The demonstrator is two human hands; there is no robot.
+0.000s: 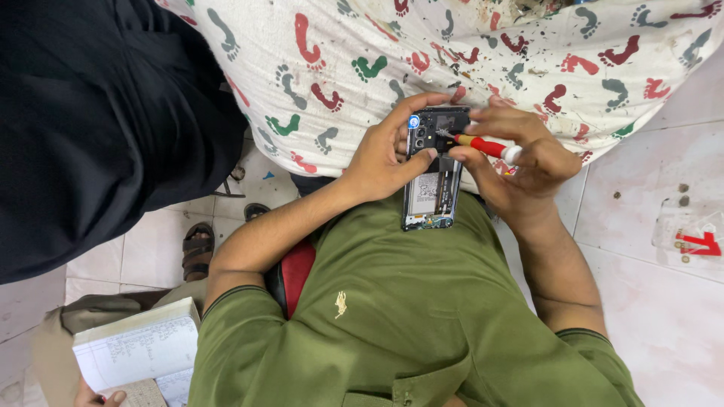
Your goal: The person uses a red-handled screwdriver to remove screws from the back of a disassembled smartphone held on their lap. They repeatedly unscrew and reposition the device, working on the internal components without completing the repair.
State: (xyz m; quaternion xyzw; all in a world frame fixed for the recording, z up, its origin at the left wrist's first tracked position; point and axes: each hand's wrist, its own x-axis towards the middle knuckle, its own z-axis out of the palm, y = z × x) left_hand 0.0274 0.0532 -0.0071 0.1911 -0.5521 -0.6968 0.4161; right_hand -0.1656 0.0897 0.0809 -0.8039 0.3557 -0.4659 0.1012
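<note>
Left hand [381,162] grips an opened phone [432,169], right hand [520,162] grasps a red screwdriver [486,147] above footprint-patterned cloth [452,45].

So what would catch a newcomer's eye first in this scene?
An opened smartphone with its back removed sits mid-frame, held by the left hand. The right hand puts a red-handled screwdriver to its upper part. Behind them spreads a white cloth with coloured footprints.
</note>
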